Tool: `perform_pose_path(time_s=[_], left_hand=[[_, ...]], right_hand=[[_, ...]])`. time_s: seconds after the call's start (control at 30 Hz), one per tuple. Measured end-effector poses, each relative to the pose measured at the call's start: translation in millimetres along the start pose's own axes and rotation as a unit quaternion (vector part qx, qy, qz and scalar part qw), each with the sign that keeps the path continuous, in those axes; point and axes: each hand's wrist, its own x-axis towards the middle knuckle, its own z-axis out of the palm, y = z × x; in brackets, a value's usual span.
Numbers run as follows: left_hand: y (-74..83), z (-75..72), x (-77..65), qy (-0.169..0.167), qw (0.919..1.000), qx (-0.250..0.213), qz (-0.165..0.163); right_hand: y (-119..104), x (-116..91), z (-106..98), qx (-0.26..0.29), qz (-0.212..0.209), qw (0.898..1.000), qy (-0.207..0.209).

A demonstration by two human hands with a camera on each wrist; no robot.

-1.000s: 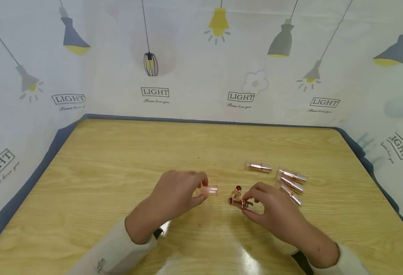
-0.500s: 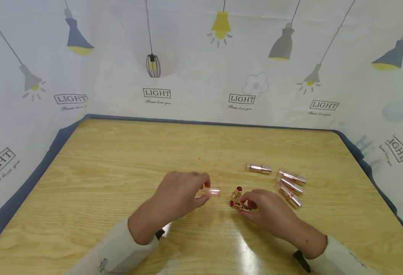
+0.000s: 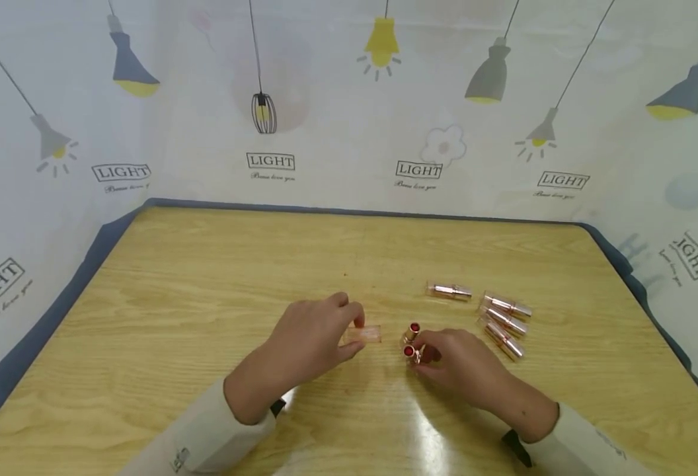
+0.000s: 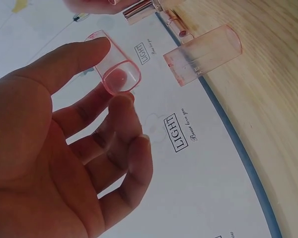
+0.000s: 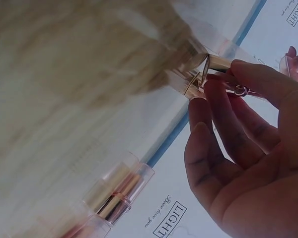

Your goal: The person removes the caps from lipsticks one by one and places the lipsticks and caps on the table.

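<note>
My left hand (image 3: pixel 310 334) pinches a clear pinkish lipstick cap (image 4: pixel 120 64) between thumb and index finger, its other fingers loosely bent. Another clear cap (image 4: pixel 203 54) shows beside it in the left wrist view, against the table. To the right, my right hand (image 3: pixel 459 363) grips an uncapped gold lipstick (image 3: pixel 409 352) close over the table, its red end facing up. Right behind that one stands a second uncapped lipstick (image 3: pixel 412 332), also gold with a red tip. My right fingertips cover much of the held tube.
Several capped rose-gold lipsticks lie on the wooden table (image 3: pixel 236 258): one alone (image 3: pixel 449 291) toward the back, the others bunched (image 3: pixel 504 322) right of my right hand. A white cloth with printed lamps (image 3: pixel 337 99) surrounds the table's back and sides.
My right hand has shifted left and slightly down, tipping the gripped lipstick from lying over toward upright beside the standing one. My left hand, with the cap, has barely moved.
</note>
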Motion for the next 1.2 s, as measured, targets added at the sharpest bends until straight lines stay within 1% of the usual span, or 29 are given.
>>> perform_pose_path(time_s=[0.2,0.37,0.57,0.73,0.9,1.03,1.1,1.2], left_hand=[[-1.3,2.7,-0.3,-0.003,1.0000,-0.001,0.000],[-2.2,6.3,0.4,-0.010,0.9998,-0.010,0.012],[-3.0,11.5,1.2,-0.014,0.9995,-0.002,0.028],[-1.1,13.8,2.9,-0.042,0.9990,-0.002,0.013],[0.1,13.0,6.9,-0.054,0.9985,-0.005,0.008],[-2.4,15.9,7.3,-0.070,0.9973,-0.020,-0.008],[-4.1,18.0,6.1,-0.076,0.9966,-0.026,-0.020],[-5.9,21.0,3.5,-0.075,0.9965,-0.025,-0.029]], right_hand=[[2,2,1,0.026,0.001,1.000,-0.016],[5,2,1,0.031,0.003,0.999,-0.021],[7,3,1,0.032,0.004,0.999,-0.021],[8,2,-1,0.020,0.003,1.000,-0.023],[8,-3,-9,0.003,0.018,0.999,-0.029],[10,-9,-19,-0.004,0.034,0.998,-0.043],[12,-10,-26,-0.011,0.041,0.998,-0.041],[18,-8,-37,-0.023,0.055,0.998,-0.028]])
